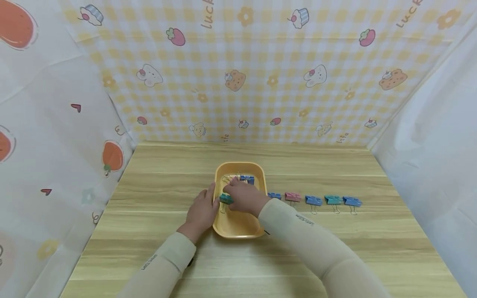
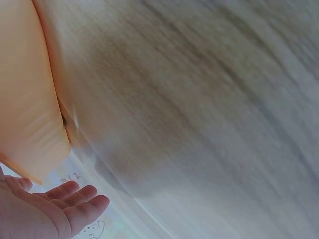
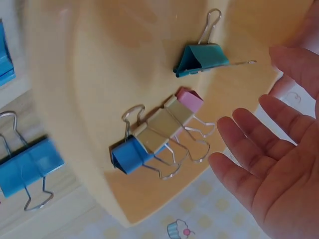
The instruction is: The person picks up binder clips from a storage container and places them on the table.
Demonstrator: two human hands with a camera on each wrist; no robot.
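My left hand rests against the left side of a yellow-orange plastic tray, fingers extended. In the left wrist view its fingers lie loosely beside the tray wall. My right hand reaches over the tray; in the right wrist view its relaxed fingers hold nothing. Close to that hand, a teal binder clip lies in the tray with one wire handle toward the thumb. Beside it are a pink binder clip, yellow binder clips and a blue binder clip, packed in a row.
To the right of the tray, several binder clips stretch in a row along the wooden table: a pink one, a teal one and blue ones. A yellow-checked cloth hangs behind the table, with white cloth at both sides.
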